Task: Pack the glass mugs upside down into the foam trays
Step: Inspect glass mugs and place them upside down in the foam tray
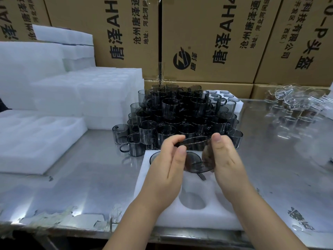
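The left hand (170, 160) and right hand (224, 159) grip a smoked glass mug (196, 162), tilted above the foam tray (198, 219), seemingly to seat it upside down.

Printed cardboard boxes (216, 42) stand stacked behind the steel surface (100, 168), whose front edge carries torn, peeling film (59, 215).

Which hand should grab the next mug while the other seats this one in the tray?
Left, probably. The left hand only pinches the rim of the smoky grey glass mug; loose grey mugs stand just to its left. The right hand wraps the mug's body, above the white foam tray.
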